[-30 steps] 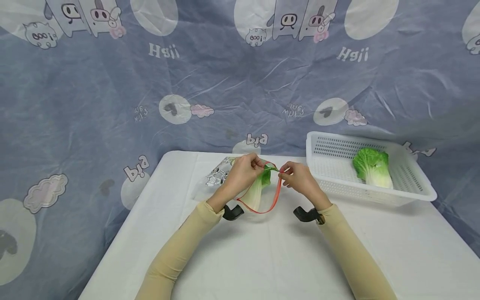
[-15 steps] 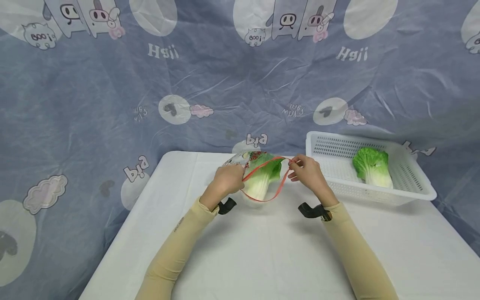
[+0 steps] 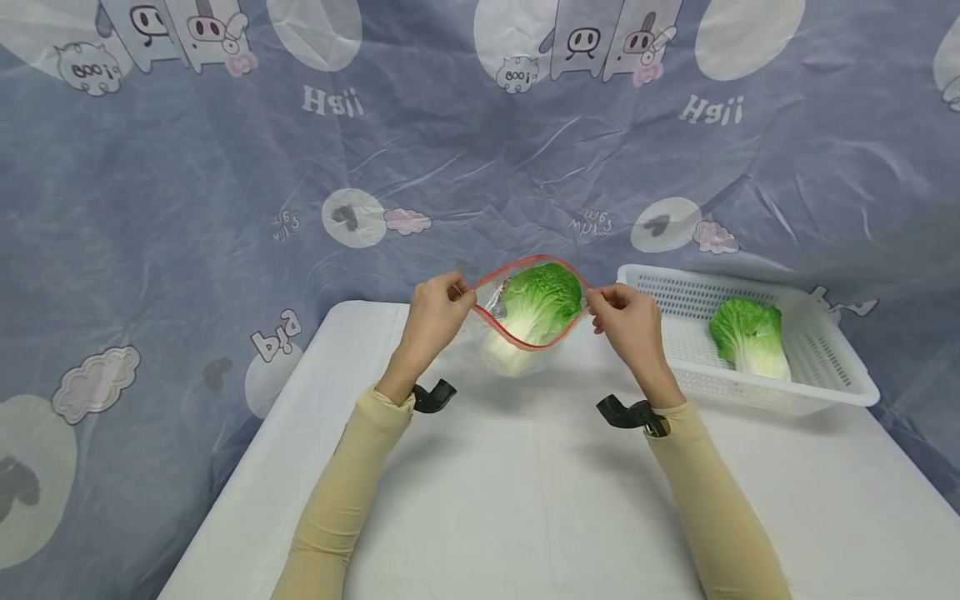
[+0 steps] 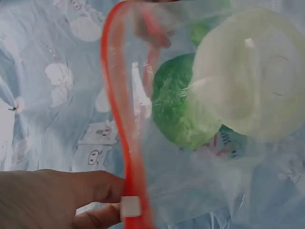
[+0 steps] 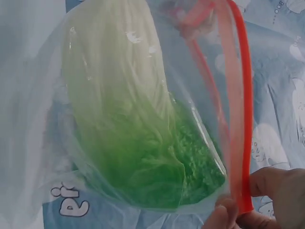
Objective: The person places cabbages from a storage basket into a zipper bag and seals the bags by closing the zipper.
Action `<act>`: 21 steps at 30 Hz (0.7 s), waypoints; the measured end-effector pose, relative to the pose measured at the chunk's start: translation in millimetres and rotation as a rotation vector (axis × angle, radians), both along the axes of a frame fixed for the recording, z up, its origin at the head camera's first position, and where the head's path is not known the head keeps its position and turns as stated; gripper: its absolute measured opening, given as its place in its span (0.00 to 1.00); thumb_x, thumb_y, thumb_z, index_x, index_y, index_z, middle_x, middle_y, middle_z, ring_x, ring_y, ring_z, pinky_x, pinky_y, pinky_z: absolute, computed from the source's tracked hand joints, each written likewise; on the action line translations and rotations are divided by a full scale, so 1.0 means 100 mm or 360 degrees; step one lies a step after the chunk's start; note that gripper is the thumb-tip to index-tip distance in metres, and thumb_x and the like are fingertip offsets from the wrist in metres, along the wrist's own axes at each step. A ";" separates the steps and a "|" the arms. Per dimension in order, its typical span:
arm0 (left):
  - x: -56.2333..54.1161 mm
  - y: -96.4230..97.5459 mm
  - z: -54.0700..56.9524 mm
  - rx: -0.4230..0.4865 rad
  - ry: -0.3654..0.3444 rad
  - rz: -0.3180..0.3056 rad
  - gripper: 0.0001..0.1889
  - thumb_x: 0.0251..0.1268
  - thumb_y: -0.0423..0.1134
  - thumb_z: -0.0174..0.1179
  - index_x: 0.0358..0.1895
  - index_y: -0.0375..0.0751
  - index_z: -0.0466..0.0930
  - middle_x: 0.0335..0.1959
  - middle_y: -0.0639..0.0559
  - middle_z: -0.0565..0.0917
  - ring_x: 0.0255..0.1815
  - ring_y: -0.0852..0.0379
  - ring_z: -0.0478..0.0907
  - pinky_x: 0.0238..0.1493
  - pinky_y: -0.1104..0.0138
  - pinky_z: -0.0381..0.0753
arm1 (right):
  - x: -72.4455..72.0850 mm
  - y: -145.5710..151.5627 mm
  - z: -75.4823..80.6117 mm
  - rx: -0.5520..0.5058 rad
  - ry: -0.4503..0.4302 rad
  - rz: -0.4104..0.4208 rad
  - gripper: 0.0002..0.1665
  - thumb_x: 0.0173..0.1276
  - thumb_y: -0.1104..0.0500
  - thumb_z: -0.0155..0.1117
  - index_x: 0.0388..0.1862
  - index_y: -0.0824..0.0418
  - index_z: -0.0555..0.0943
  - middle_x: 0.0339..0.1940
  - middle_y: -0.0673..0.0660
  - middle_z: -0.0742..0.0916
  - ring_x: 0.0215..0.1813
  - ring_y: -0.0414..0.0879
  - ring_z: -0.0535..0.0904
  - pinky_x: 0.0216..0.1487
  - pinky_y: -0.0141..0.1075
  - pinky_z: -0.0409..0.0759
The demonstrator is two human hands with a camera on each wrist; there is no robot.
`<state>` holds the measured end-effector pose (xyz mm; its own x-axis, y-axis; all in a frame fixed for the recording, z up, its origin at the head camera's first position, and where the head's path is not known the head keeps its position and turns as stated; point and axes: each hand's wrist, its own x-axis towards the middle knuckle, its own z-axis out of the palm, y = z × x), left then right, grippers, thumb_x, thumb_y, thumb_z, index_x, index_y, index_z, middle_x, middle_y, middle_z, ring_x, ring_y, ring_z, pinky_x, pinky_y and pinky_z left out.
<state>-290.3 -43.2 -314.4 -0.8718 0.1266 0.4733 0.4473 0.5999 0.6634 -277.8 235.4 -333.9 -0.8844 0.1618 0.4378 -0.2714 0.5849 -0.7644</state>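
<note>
A clear zip bag (image 3: 491, 333) with a red-edged mouth hangs between both hands, its mouth spread apart. Inside it lies a napa cabbage (image 3: 542, 300), leafy green end toward the mouth and pale stem end lower down. My left hand (image 3: 437, 312) pinches the left end of the red edge; in the left wrist view a small white slider (image 4: 130, 206) sits on that edge by the fingers. The right end is pinched between thumb and fingers of my right hand (image 3: 628, 321). Through the film the cabbage (image 5: 124, 109) shows whole in the right wrist view.
At the right stands a white perforated basket (image 3: 825, 367) with another napa cabbage (image 3: 750, 337) in it. A white cloth covers the table (image 3: 525, 500). Behind its back edge hangs a blue-grey printed curtain (image 3: 480, 167).
The left hand has shifted from the bag's middle to the left end of the red edge. Both hands have raised the bag, and its mouth now spreads wide around the cabbage.
</note>
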 end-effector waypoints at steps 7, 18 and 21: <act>0.01 -0.07 0.07 0.0277 0.0045 -0.0022 0.06 0.64 0.38 0.60 0.32 0.42 0.84 0.21 0.51 0.78 0.21 0.54 0.69 0.25 0.66 0.66 | -0.01 -0.16 0.21 -0.0057 0.0031 -0.0047 0.20 0.66 0.42 0.64 0.35 0.58 0.86 0.18 0.43 0.82 0.21 0.45 0.78 0.23 0.33 0.74; 0.06 -0.11 0.15 0.0553 -0.0003 -0.0135 0.07 0.61 0.39 0.59 0.32 0.42 0.85 0.25 0.44 0.80 0.25 0.52 0.70 0.29 0.64 0.68 | -0.02 -0.29 0.37 -0.0079 0.0098 -0.0078 0.21 0.63 0.40 0.66 0.33 0.57 0.86 0.18 0.41 0.81 0.26 0.44 0.76 0.27 0.33 0.69; 0.06 -0.12 0.16 0.0625 0.0023 -0.0145 0.07 0.60 0.38 0.60 0.31 0.39 0.85 0.24 0.48 0.79 0.24 0.53 0.70 0.28 0.65 0.68 | -0.02 -0.32 0.41 -0.0099 0.0153 -0.0055 0.23 0.62 0.39 0.67 0.33 0.58 0.86 0.20 0.46 0.83 0.26 0.41 0.77 0.27 0.32 0.70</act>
